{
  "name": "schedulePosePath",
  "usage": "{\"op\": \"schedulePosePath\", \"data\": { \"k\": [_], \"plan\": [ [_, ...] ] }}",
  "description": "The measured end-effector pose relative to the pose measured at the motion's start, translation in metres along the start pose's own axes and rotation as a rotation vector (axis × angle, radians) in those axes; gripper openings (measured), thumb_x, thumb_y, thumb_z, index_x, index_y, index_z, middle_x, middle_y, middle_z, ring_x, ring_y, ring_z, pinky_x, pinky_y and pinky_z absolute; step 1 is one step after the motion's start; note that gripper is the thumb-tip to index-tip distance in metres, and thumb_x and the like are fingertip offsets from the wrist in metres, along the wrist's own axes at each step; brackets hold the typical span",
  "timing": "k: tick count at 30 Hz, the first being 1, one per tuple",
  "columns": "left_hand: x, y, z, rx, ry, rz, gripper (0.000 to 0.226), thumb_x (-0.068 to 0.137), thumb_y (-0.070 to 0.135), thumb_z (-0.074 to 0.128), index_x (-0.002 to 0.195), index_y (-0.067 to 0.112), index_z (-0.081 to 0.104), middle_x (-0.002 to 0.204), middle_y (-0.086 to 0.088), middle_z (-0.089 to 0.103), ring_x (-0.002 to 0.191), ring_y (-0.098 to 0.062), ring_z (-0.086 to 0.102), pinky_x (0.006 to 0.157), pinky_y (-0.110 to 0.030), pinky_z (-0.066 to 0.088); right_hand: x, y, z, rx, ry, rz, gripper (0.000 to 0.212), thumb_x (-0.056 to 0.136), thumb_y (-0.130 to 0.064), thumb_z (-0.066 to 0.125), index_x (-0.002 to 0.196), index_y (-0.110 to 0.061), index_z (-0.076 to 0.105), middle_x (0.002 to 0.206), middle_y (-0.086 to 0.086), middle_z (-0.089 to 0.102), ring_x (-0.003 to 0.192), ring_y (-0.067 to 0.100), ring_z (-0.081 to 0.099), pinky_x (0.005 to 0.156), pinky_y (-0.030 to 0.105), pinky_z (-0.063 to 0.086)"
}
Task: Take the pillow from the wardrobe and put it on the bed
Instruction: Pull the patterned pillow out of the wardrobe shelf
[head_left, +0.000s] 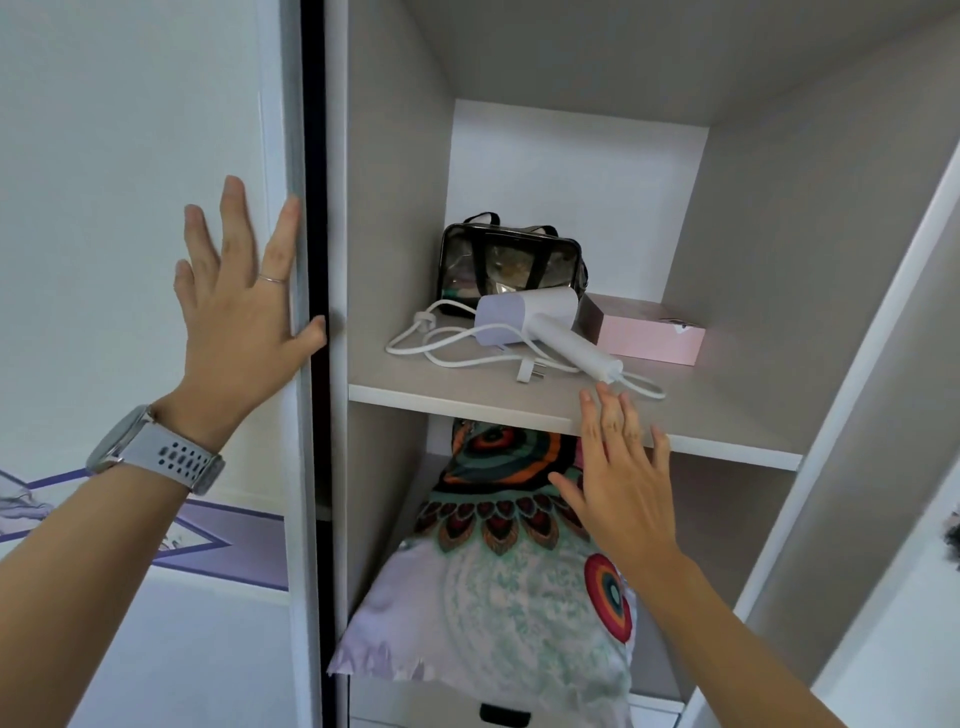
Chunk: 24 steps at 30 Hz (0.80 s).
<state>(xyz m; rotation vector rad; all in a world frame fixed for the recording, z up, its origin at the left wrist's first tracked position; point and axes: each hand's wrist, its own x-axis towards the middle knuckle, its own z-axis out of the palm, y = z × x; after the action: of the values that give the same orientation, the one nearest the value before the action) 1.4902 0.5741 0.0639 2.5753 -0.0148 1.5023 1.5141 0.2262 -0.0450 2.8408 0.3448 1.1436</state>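
Note:
A pillow (498, 587) with a colourful peacock-feather print on a pale cover stands on end in the lower compartment of the open wardrobe (395, 260), under a shelf (467, 400). My right hand (618, 478) hovers in front of the pillow's top right part with fingers spread, holding nothing. My left hand (241, 306) lies flat on the sliding door (130, 156) at its edge, thumb hooked round the dark rim, fingers apart. A pale watch sits on that wrist.
On the shelf lie a white hair dryer (535, 322) with a coiled cable, a clear black-trimmed bag (511, 262) and a pink box (649, 332). A drawer front (498, 712) shows below the pillow. The wardrobe's right side panel (831, 415) stands close by.

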Motion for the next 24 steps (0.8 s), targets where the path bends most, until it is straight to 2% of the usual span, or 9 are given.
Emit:
{"op": "schedulePosePath", "data": {
  "k": [5, 8, 10, 12, 14, 15, 18, 20, 24],
  "plan": [
    [-0.019, 0.014, 0.0, 0.032, 0.052, -0.04, 0.096, 0.077, 0.049, 0.057, 0.155, 0.026, 0.006, 0.16, -0.029, 0.004, 0.141, -0.058, 0.002, 0.103, -0.07, 0.019, -0.008, 0.0, 0.003, -0.02, -0.014, -0.013, 0.093, 0.083, -0.056, 0.06, 0.151, -0.005, 0.023, 0.157, 0.017, 0.03, 0.143, 0.035, 0.031, 0.109, 0.056, 0.03],
    [-0.048, 0.04, 0.009, -0.036, 0.101, 0.091, 0.092, 0.077, 0.052, 0.053, 0.155, 0.026, 0.009, 0.158, -0.029, 0.009, 0.14, -0.055, 0.007, 0.102, -0.067, 0.025, -0.012, 0.0, 0.004, -0.017, -0.007, -0.024, 0.093, 0.082, -0.056, 0.061, 0.15, -0.004, 0.025, 0.157, 0.018, 0.031, 0.143, 0.035, 0.032, 0.11, 0.055, 0.03],
    [-0.078, 0.064, 0.025, -0.161, -0.023, 0.221, 0.089, 0.081, 0.058, 0.047, 0.155, 0.029, 0.006, 0.159, -0.023, 0.01, 0.144, -0.044, 0.006, 0.107, -0.059, 0.024, -0.017, -0.001, 0.006, -0.017, 0.014, -0.042, 0.091, 0.083, -0.056, 0.06, 0.15, -0.004, 0.026, 0.156, 0.018, 0.033, 0.142, 0.035, 0.033, 0.11, 0.054, 0.03],
    [-0.108, 0.081, 0.048, -0.266, -0.261, 0.276, 0.087, 0.084, 0.067, 0.037, 0.153, 0.035, -0.007, 0.163, -0.016, 0.007, 0.148, -0.027, -0.008, 0.112, -0.051, 0.02, -0.022, -0.001, 0.008, 0.0, 0.032, -0.06, 0.089, 0.084, -0.056, 0.059, 0.15, -0.006, 0.026, 0.155, 0.016, 0.035, 0.142, 0.034, 0.034, 0.109, 0.054, 0.032],
    [-0.132, 0.087, 0.077, -0.301, -0.5, 0.249, 0.088, 0.081, 0.078, 0.022, 0.146, 0.041, -0.025, 0.164, -0.008, -0.01, 0.142, -0.012, -0.029, 0.116, -0.047, 0.012, -0.029, -0.003, 0.012, 0.027, 0.029, -0.072, 0.089, 0.085, -0.056, 0.057, 0.152, -0.009, 0.023, 0.157, 0.012, 0.033, 0.144, 0.03, 0.031, 0.109, 0.052, 0.033],
    [-0.14, 0.088, 0.092, -0.286, -0.592, 0.232, 0.089, 0.078, 0.082, 0.016, 0.144, 0.042, -0.029, 0.162, -0.005, -0.017, 0.14, -0.01, -0.033, 0.117, -0.046, 0.009, -0.033, -0.004, 0.016, 0.036, 0.015, -0.078, 0.088, 0.086, -0.057, 0.054, 0.153, -0.011, 0.021, 0.158, 0.01, 0.031, 0.145, 0.028, 0.028, 0.11, 0.051, 0.032],
    [-0.146, 0.087, 0.132, -0.215, -0.718, 0.188, 0.099, 0.071, 0.087, 0.01, 0.151, 0.035, -0.016, 0.163, -0.006, -0.011, 0.148, -0.023, -0.015, 0.115, -0.05, 0.012, -0.042, -0.003, 0.032, 0.044, -0.084, -0.065, 0.087, 0.087, -0.063, 0.043, 0.153, -0.013, 0.016, 0.16, 0.008, 0.027, 0.147, 0.028, 0.025, 0.11, 0.05, 0.031],
    [-0.143, 0.086, 0.156, -0.223, -0.777, 0.115, 0.1, 0.07, 0.088, 0.013, 0.152, 0.036, -0.011, 0.163, -0.007, -0.006, 0.148, -0.029, -0.008, 0.113, -0.055, 0.016, -0.046, 0.002, 0.046, 0.061, -0.211, 0.002, 0.092, 0.085, -0.072, 0.033, 0.154, -0.015, 0.011, 0.161, 0.008, 0.022, 0.147, 0.03, 0.023, 0.111, 0.052, 0.029],
    [-0.128, 0.084, 0.204, -0.216, -0.945, -0.03, 0.089, 0.07, 0.089, 0.028, 0.144, 0.058, -0.011, 0.163, -0.007, -0.012, 0.146, -0.042, -0.011, 0.11, -0.065, 0.011, -0.052, 0.021, 0.088, 0.272, -0.477, 0.267, 0.118, 0.062, -0.095, 0.016, 0.154, -0.024, -0.009, 0.165, 0.005, -0.005, 0.15, 0.031, 0.001, 0.115, 0.056, 0.013]
  ]
}}
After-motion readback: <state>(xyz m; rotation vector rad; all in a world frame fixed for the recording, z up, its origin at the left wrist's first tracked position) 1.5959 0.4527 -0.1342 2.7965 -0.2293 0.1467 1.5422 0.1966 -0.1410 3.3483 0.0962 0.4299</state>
